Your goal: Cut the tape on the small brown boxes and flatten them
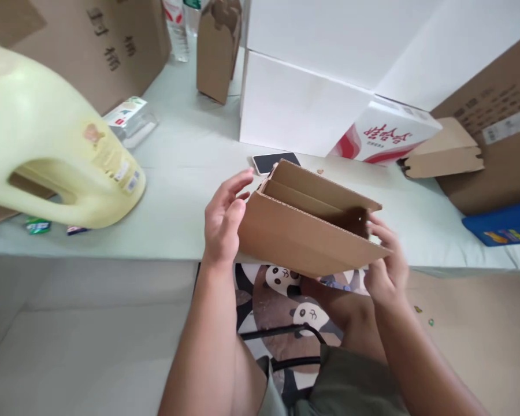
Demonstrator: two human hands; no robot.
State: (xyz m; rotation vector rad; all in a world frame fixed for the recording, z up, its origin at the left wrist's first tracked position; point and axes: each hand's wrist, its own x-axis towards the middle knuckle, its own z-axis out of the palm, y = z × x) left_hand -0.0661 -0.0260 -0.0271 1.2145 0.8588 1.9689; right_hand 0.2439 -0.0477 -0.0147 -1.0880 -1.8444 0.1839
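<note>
A table (177, 196) with a pale green cloth is stretching across the scene. On its left, a yellow jug (47, 115) is standing, with a clear container (132, 124) lying just beside it. Along the far side, a large cardboard box (134, 34), a bottle (181, 40), a small carton (214, 60) and stacked white boxes (299, 107) are standing. A phone (275, 162) is lying mid-table; a blue packet (502, 225) is resting near right. On the floor (91, 358), two tiny scraps (418, 309) are lying right.

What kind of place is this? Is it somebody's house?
Probably a room in a home, though I can't be sure. The big pale-yellow plastic jug with a handle, the dark phone with a light edge on the table, and the black-and-white panda-patterned mat all look homely.
</note>
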